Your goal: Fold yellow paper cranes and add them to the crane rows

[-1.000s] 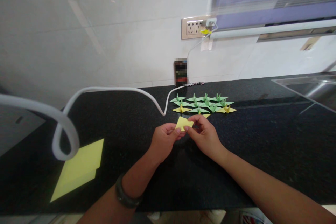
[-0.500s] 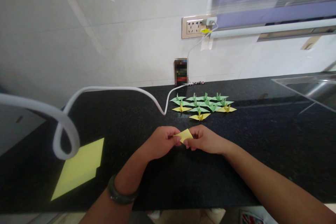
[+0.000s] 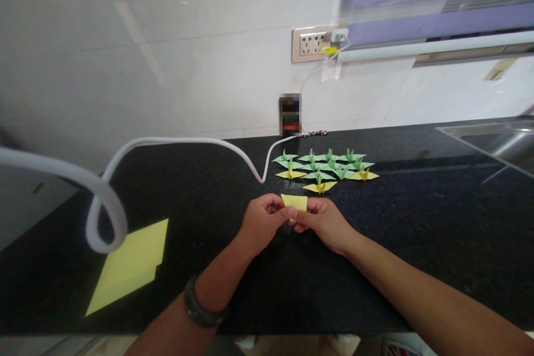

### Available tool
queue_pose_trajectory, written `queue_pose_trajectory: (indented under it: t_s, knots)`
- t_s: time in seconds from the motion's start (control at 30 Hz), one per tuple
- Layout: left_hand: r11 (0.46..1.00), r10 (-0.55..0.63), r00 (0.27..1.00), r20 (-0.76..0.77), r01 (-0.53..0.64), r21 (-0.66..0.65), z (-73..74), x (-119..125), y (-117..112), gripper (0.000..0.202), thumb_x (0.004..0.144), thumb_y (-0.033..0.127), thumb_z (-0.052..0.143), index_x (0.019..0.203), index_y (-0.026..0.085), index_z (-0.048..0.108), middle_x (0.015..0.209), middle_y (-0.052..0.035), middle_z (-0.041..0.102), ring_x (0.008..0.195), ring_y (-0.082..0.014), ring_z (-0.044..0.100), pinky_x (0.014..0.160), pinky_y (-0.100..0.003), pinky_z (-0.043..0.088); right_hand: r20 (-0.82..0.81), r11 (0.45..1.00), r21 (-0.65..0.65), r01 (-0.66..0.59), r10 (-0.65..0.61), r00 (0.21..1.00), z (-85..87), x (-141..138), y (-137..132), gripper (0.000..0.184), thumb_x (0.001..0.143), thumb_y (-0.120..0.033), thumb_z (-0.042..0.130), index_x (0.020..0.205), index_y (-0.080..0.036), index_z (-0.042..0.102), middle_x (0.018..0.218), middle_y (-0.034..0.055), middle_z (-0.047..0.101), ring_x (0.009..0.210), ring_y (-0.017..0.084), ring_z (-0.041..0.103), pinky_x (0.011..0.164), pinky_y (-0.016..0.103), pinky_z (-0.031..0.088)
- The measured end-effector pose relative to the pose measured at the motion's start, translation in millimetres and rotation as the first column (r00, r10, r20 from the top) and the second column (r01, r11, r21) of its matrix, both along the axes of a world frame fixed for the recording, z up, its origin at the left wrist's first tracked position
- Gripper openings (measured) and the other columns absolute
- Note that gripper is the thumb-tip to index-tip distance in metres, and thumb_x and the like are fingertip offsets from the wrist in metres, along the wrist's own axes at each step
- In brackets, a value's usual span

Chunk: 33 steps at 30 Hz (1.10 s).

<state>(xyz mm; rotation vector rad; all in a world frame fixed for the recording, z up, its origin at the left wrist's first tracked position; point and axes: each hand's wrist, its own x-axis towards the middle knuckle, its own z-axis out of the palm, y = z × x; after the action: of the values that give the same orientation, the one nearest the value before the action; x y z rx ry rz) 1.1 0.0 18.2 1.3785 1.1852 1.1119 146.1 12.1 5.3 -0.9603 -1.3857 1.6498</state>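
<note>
Both my hands meet over the black counter [image 3: 417, 233] and pinch a small folded yellow paper [image 3: 295, 202]. My left hand [image 3: 262, 221] grips its left side with thumb and fingers closed. My right hand [image 3: 326, 221] holds its right side the same way. Just beyond them lie several folded paper cranes [image 3: 325, 166], green and yellow, set in rows.
A stack of yellow paper sheets [image 3: 131, 264] lies at the front left of the counter. A thick white cable [image 3: 100, 200] loops across the left. A small dark device [image 3: 289, 115] leans on the wall under a socket panel [image 3: 311, 44]. A steel sink [image 3: 496, 139] sits at the right.
My hands dropped toward me with the paper half a second ago, then rose back; the paper now stands more upright between the fingers.
</note>
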Motion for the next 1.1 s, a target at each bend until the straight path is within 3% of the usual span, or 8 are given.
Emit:
queue_pose_trajectory:
  t_s: [0.27,0.43,0.67,0.83,1.1]
  knots:
    - [0.996,0.087,0.996,-0.001,-0.087,-0.013,-4.7,0.0,0.2,0.025,0.063,0.036,0.060,0.060,0.014,0.051,0.053,0.0010,0.055,0.048,-0.0088,0.048,0.046,-0.020,0.036,0.041,0.999,0.032,-0.011,0.010,0.999,1.0,-0.9,-2.0,0.023,0.067,-0.032,0.059,0.074,-0.010,0.061,0.065,0.0028,0.060,0.050,0.007,0.049,0.049,0.020,0.041]
    - [0.998,0.068,0.997,0.019,-0.068,-0.016,-2.2,-1.2,-0.5,0.029,0.067,0.040,0.056,0.056,0.013,0.053,0.050,0.0008,0.053,0.048,-0.0086,0.047,0.048,-0.020,0.037,0.038,0.998,0.027,-0.049,0.048,0.998,3.9,0.3,-2.2,0.023,0.066,-0.032,0.060,0.075,-0.011,0.062,0.069,0.0036,0.061,0.053,0.008,0.051,0.051,0.021,0.042]
    - [0.995,0.045,0.984,0.170,-0.029,-0.099,0.6,-1.1,0.3,0.041,0.075,0.049,0.041,0.062,0.012,0.055,0.053,-0.0015,0.053,0.049,-0.0093,0.048,0.049,-0.021,0.038,0.016,0.999,0.017,-0.035,0.035,0.999,0.6,1.5,-1.3,0.024,0.066,-0.031,0.061,0.079,-0.011,0.063,0.069,0.0041,0.062,0.054,0.009,0.053,0.053,0.022,0.043]
    - [0.999,0.010,0.999,0.048,-0.008,-0.050,2.4,0.7,-0.2,0.025,0.064,0.037,0.059,0.062,0.012,0.057,0.053,-0.0001,0.056,0.049,-0.0087,0.048,0.048,-0.020,0.037,-0.006,1.000,0.006,0.005,-0.005,1.000,0.6,1.4,0.1,0.025,0.065,-0.033,0.061,0.077,-0.011,0.063,0.069,0.0040,0.062,0.053,0.009,0.052,0.052,0.022,0.043]
    - [0.993,0.103,0.984,-0.146,-0.092,0.077,0.0,-2.5,-0.9,0.021,0.067,0.034,0.055,0.059,0.014,0.057,0.050,0.0025,0.053,0.047,-0.0090,0.046,0.045,-0.020,0.034,0.083,0.998,0.040,-0.045,0.042,0.996,4.0,-0.8,-2.5,0.024,0.067,-0.034,0.060,0.072,-0.011,0.062,0.061,0.0019,0.060,0.050,0.007,0.051,0.050,0.020,0.042]
